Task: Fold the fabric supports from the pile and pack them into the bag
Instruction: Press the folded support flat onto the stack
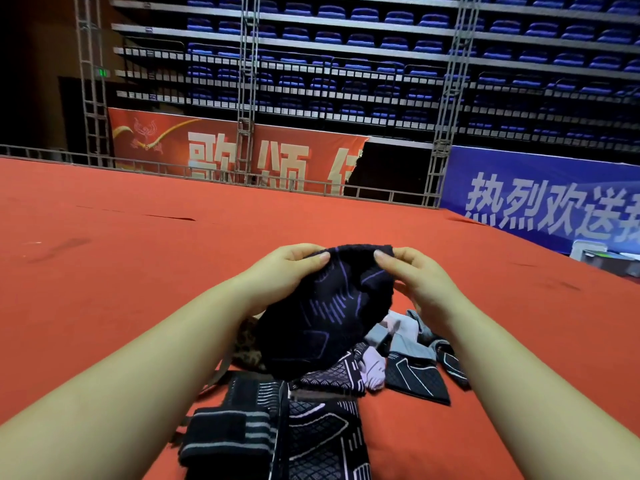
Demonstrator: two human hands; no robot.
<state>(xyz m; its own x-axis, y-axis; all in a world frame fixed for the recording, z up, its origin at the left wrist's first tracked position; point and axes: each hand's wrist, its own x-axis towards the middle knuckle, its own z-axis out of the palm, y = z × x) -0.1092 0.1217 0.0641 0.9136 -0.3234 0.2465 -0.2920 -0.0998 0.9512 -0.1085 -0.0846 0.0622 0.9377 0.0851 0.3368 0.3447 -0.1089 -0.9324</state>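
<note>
Fingers of both hands pinching black-and-purple support by its top edge | hanging lengthwise toward pile | bag not showing

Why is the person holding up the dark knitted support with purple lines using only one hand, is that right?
Not quite. The head view shows both hands pinching the dark knitted support with purple lines at its top edge: left hand and right hand.
</note>
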